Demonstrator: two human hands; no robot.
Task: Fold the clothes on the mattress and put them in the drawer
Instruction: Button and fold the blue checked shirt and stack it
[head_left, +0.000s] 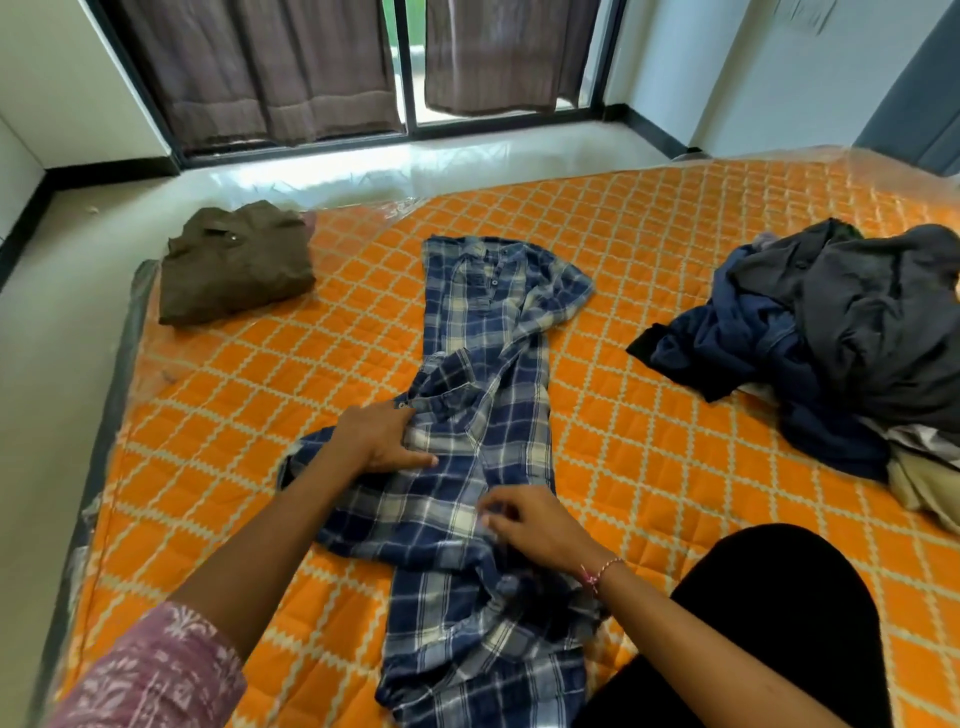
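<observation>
A blue and white plaid shirt (483, 332) lies lengthwise on the orange quilted mattress (649, 260), collar at the far end, one sleeve folded across its middle. My left hand (379, 436) rests flat on the folded sleeve, fingers straight. My right hand (535, 525) pinches the shirt's fabric near the middle, fingers curled. A folded olive-brown garment (234, 265) sits at the mattress's far left corner. A heap of dark unfolded clothes (831, 322) lies at the right.
Pale floor (52, 364) runs along the mattress's left and far sides. Brown curtains (260, 67) hang over a dark-framed window at the back. My knee in black trousers (779, 597) rests at the lower right. No drawer is in view.
</observation>
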